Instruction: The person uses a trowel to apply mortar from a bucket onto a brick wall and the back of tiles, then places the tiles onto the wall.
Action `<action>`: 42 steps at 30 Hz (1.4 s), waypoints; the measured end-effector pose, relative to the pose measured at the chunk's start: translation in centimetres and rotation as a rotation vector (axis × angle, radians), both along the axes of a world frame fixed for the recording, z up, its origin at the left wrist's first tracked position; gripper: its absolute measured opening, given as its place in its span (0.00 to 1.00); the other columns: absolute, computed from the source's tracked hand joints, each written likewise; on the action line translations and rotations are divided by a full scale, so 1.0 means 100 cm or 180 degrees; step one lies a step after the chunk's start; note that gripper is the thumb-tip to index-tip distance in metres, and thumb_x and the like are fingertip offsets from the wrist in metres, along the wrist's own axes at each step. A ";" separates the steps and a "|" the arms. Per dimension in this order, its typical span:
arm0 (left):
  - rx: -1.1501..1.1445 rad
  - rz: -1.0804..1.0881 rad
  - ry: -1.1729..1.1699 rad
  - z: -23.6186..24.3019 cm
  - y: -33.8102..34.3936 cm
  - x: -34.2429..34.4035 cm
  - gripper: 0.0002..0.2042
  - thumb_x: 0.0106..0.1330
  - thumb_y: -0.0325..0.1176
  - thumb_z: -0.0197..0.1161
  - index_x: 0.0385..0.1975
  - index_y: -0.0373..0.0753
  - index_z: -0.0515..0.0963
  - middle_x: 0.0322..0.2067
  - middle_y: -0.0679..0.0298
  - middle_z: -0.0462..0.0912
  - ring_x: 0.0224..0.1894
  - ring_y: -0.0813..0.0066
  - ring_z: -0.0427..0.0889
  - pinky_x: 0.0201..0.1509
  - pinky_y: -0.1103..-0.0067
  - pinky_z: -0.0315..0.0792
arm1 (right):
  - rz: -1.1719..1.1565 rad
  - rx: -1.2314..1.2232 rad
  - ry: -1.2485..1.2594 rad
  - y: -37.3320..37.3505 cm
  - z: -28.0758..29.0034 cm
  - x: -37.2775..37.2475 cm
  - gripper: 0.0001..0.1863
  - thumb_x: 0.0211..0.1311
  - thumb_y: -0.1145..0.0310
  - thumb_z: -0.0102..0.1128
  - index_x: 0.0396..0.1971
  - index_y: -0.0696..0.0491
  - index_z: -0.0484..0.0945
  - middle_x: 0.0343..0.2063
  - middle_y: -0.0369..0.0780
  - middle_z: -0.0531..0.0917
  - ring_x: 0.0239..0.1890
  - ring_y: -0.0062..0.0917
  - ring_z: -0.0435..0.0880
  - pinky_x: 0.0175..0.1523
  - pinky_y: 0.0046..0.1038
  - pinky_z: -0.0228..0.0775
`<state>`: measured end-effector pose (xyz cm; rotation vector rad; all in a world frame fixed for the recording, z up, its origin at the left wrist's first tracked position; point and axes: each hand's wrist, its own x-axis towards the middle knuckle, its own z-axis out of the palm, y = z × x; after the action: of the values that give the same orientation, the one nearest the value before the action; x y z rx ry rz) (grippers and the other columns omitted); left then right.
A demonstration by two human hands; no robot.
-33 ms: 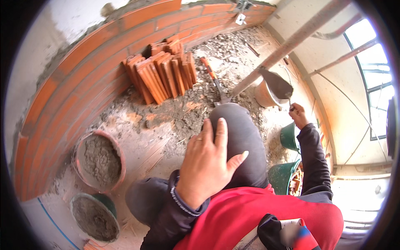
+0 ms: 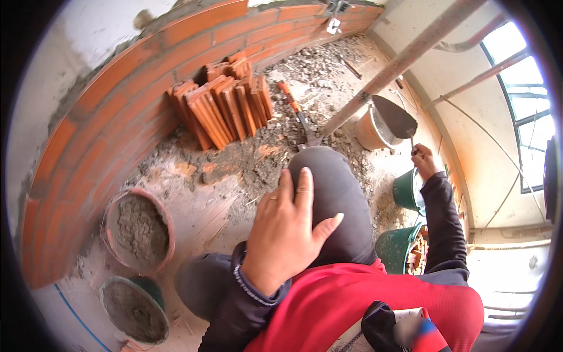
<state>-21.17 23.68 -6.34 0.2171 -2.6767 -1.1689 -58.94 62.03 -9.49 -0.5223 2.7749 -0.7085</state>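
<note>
Trowel point(image 2: 396, 118) shifted slightly right by the far-right pale bucket point(image 2: 366, 133), clenched in the right hand point(image 2: 426, 161); left hand point(image 2: 282, 230) lay spread, empty, over the knee point(image 2: 340, 188). I figured a careless swing risked clipping the bucket.

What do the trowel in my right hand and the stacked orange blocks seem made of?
Trowel: probably steel, dull finish, going by its thin, flat, dark grey blade; mortar residue might mask any shine. Stacked orange blocks: likely fired clay, matte and unglazed, judging by their earthy colour.
</note>
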 end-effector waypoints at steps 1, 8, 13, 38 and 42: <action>0.0015 -0.0017 0.0025 -0.003 -0.005 -0.001 0.40 0.68 0.54 0.58 0.65 0.21 0.58 0.58 0.23 0.64 0.57 0.30 0.72 0.61 0.57 0.68 | -0.0195 0.0397 0.0143 -0.016 0.013 0.009 0.14 0.54 0.69 0.57 0.40 0.57 0.80 0.27 0.46 0.82 0.29 0.33 0.82 0.37 0.35 0.74; 0.0294 -0.0147 0.0058 -0.018 -0.015 -0.038 0.37 0.69 0.50 0.59 0.66 0.27 0.59 0.61 0.36 0.68 0.62 0.40 0.70 0.65 0.62 0.66 | -0.0319 0.2233 0.0231 0.022 -0.046 -0.108 0.15 0.49 0.71 0.65 0.40 0.52 0.82 0.39 0.46 0.86 0.45 0.42 0.84 0.51 0.37 0.76; 0.0732 0.0005 -0.0196 -0.026 -0.021 -0.075 0.35 0.70 0.54 0.56 0.63 0.26 0.65 0.58 0.38 0.73 0.63 0.45 0.71 0.66 0.66 0.65 | -0.0689 0.2872 0.0528 0.004 -0.110 -0.142 0.16 0.63 0.60 0.52 0.47 0.40 0.84 0.46 0.41 0.85 0.52 0.38 0.83 0.59 0.37 0.72; 0.1984 0.1365 0.3320 0.079 -0.139 -0.224 0.25 0.77 0.46 0.39 0.56 0.28 0.71 0.51 0.46 0.78 0.57 0.57 0.76 0.66 0.64 0.64 | -0.1140 0.1215 0.0836 0.007 -0.089 -0.053 0.21 0.61 0.54 0.56 0.53 0.43 0.77 0.41 0.51 0.84 0.46 0.47 0.82 0.50 0.43 0.73; 0.2549 0.1965 0.4300 0.092 -0.171 -0.177 0.23 0.75 0.46 0.42 0.51 0.29 0.72 0.46 0.49 0.78 0.51 0.56 0.75 0.63 0.60 0.65 | -0.0849 0.1210 0.1392 0.021 -0.055 -0.004 0.16 0.60 0.58 0.61 0.45 0.47 0.83 0.41 0.49 0.84 0.43 0.44 0.83 0.48 0.41 0.74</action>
<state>-38.90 6.62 2.88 0.2178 -0.8471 -1.3407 -59.35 64.10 -14.98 -0.2526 3.3163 -0.0985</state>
